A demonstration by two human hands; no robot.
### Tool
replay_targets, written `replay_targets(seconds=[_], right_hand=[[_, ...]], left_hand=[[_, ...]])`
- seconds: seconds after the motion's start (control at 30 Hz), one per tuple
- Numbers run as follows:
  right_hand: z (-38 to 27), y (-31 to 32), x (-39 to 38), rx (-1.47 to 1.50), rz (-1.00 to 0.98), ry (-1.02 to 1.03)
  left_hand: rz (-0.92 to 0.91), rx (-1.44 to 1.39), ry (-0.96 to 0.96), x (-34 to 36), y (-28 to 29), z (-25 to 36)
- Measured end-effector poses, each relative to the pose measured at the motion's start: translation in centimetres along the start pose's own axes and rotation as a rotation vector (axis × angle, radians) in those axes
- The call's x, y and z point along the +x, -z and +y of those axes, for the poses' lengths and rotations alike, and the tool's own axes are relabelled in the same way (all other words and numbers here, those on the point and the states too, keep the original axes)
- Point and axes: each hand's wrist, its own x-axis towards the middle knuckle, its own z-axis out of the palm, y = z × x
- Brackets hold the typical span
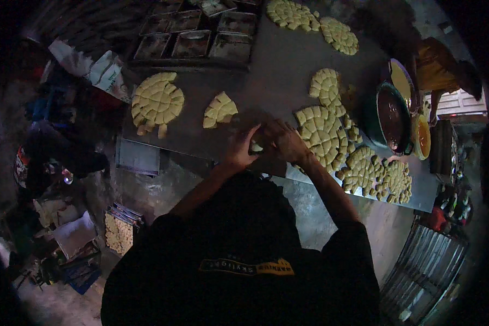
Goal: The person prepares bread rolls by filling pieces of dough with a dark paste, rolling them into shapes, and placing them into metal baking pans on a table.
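Note:
My left hand [243, 148] is at the table's near edge, its thumb and fingers curled around a small pale dough piece [257, 146]. Close beside it, on the right, my right hand [285, 140] reaches over the table; its fingers are dim and smeared. Left of my hands lies a wedge of cut dough [220, 110], and farther left a round slab of dough [158, 101] scored into pieces. A larger scored slab [321, 136] lies just right of my right hand, with loose dough pieces [397, 181] beyond it along the edge.
Metal baking pans [192, 43] stand at the far left of the dark table [274, 60]. More cut dough [292, 14] lies at the back. On the right are a green tub [379, 117] and a yellow bowl [421, 136], near another person [439, 65]. A slatted rack [424, 271] stands lower right.

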Motion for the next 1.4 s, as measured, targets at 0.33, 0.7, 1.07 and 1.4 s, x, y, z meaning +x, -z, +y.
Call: replay_targets(seconds=[0.33, 0.7, 1.07, 1.4], right_hand=[[1.0, -2.8, 6.1, 0.562, -0.253, -0.664], [9.3, 4.9, 27.3, -0.118, 0.343, -0.028], [-8.9, -3.2, 17.3, 0.055, -0.317, -0.313], [-8.9, -4.1, 14.8, 0.530, -0.064, -0.505]], left_hand=[[0.312, -0.788, 0.271, -5.3, 7.7, -7.6], [0.545, -0.541, 0.405, -10.6, 15.2, -7.1], [0.586, -0.629, 0.417, -9.8, 14.2, -5.8], [0.314, 0.005, 0.030, -1.0, 9.2, -7.1]])
